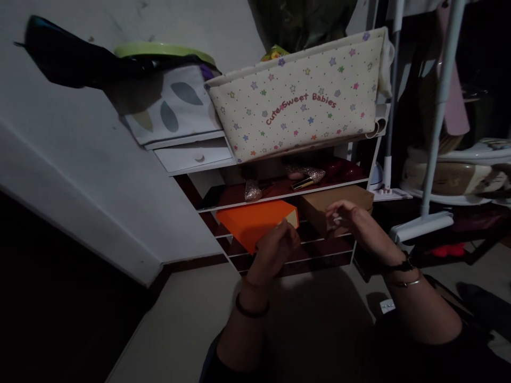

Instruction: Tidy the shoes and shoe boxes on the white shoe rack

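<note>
My left hand (277, 246) is in front of an orange box (251, 219) on a shelf, its fingers loosely curved and nothing seen in them. Part of the box's pale end shows beside the fingertips; I cannot tell if they touch it. My right hand (346, 217) is raised before a brown cardboard box (319, 205) on the same level, fingers bent but apart. The two palms roughly face each other across a gap. On the shelf above stand glittery high-heeled shoes (253, 190) and a dark red shiny pair (345, 170).
A star-print fabric bin (295, 101) and a leaf-print box (167, 106) top the shoe rack, above a small white drawer (195, 157). At right, a white-handled mop (423, 223) leans near stacked basins (459, 178). A wall (99, 186) borders the left.
</note>
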`<move>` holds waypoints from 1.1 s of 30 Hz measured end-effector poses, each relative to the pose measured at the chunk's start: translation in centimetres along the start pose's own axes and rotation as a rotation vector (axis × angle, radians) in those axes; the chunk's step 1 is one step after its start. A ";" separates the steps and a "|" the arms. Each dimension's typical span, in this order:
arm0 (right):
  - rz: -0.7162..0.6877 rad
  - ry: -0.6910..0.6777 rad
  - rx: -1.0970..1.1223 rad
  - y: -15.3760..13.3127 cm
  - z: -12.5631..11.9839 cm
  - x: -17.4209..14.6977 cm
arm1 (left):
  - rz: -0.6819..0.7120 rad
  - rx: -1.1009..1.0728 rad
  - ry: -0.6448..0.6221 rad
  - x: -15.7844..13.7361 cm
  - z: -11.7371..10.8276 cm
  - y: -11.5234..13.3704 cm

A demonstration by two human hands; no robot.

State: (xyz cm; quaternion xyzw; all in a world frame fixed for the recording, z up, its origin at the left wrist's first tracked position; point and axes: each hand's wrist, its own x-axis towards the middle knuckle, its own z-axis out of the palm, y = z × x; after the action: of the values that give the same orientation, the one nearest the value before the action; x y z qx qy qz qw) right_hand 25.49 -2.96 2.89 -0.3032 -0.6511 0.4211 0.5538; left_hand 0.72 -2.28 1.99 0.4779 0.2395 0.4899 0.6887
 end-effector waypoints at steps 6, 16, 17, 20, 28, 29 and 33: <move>-0.251 0.483 -0.746 3.1 -5.7 0.6 | -0.263 -0.084 0.262 2.5 -1.6 -7.7; -0.128 0.191 -1.273 11.3 -8.4 0.1 | -0.483 -0.268 0.426 6.7 1.7 -13.7; -0.109 0.152 -1.307 11.4 -8.1 0.0 | -0.463 -0.304 0.422 7.0 1.9 -13.8; -0.087 0.102 -1.351 11.4 -7.2 -0.4 | -0.430 -0.378 0.421 7.5 2.0 -13.8; -0.181 0.004 -1.414 10.0 -5.0 -1.7 | -0.402 -0.348 0.454 6.3 -0.1 -13.5; -0.197 -0.016 -1.435 9.9 -4.5 -2.0 | -0.407 -0.334 0.470 6.0 -0.3 -13.4; -0.267 -0.091 -1.527 9.9 -2.7 -2.9 | -0.438 -0.308 0.489 4.7 -0.7 -12.9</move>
State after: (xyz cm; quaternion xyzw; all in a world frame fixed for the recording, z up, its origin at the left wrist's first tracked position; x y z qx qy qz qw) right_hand 28.02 -0.33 -7.09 -0.5022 -0.8140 -0.2025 0.2102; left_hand 7.80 1.44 -9.19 0.1745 0.4170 0.4611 0.7636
